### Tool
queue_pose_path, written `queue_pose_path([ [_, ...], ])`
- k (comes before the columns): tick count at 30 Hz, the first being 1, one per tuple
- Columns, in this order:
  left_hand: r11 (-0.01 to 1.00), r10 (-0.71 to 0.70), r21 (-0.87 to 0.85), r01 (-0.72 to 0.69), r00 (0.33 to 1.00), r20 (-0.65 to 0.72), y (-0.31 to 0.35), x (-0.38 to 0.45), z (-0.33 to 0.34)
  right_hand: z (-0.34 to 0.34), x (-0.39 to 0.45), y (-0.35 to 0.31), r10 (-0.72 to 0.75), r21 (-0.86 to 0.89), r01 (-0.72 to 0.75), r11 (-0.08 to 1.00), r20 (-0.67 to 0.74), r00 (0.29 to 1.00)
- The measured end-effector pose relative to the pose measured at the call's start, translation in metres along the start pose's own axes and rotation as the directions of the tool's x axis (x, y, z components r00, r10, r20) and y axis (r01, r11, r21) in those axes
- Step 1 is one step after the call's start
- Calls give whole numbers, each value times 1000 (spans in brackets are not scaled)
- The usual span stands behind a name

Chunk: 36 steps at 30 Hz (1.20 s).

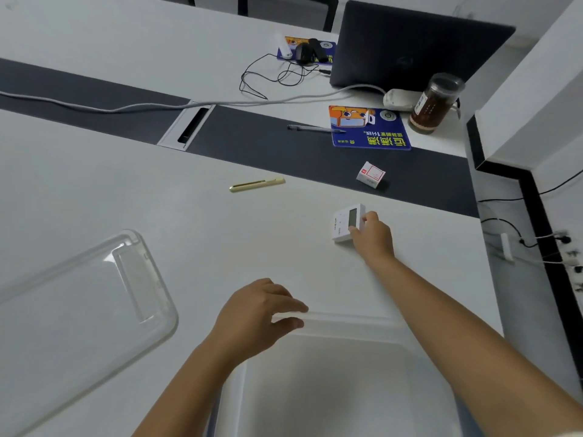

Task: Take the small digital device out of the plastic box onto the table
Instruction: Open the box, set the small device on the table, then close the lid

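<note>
The small white digital device with a grey screen rests on the white table, right of centre. My right hand reaches out to it, thumb and fingers closed around its right edge. The clear plastic box stands open at the bottom centre, close to me. My left hand pinches the box's far rim between thumb and fingers. I see nothing inside the box.
The box's clear lid lies at the left. A gold pen and a small white-red carton lie further back. Beyond are a blue mouse pad, a jar, a laptop and cables.
</note>
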<state>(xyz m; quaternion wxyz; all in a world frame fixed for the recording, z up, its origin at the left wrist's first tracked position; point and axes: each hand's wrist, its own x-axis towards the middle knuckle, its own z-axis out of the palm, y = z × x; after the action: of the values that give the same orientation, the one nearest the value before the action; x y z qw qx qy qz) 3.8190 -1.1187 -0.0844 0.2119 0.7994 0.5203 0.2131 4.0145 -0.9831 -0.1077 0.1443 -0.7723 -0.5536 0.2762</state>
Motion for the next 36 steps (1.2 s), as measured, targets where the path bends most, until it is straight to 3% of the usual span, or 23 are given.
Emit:
queue_pose_path([
  [11, 1000, -15, 13, 15, 1000, 21, 2, 1, -3, -20, -12, 6, -70, -134, 69, 989, -1, 998],
  [18, 997, -61, -33, 63, 995, 74, 8, 0, -8, -20, -14, 14, -167, -310, 211, 927, 161, 973],
  [25, 992, -83, -81, 91, 991, 102, 8, 3, -7, -2, 17, -10, -177, -339, 198, 920, 90, 980],
  [28, 991, -96, -83, 106, 989, 113, 7, 3, -6, 4, 27, -15, -123, -268, 131, 954, 47, 991],
  [36, 990, -66, -125, 71, 997, 46, 7, 1, -7, -4, 22, -24, -175, -326, 168, 930, 9, 984],
])
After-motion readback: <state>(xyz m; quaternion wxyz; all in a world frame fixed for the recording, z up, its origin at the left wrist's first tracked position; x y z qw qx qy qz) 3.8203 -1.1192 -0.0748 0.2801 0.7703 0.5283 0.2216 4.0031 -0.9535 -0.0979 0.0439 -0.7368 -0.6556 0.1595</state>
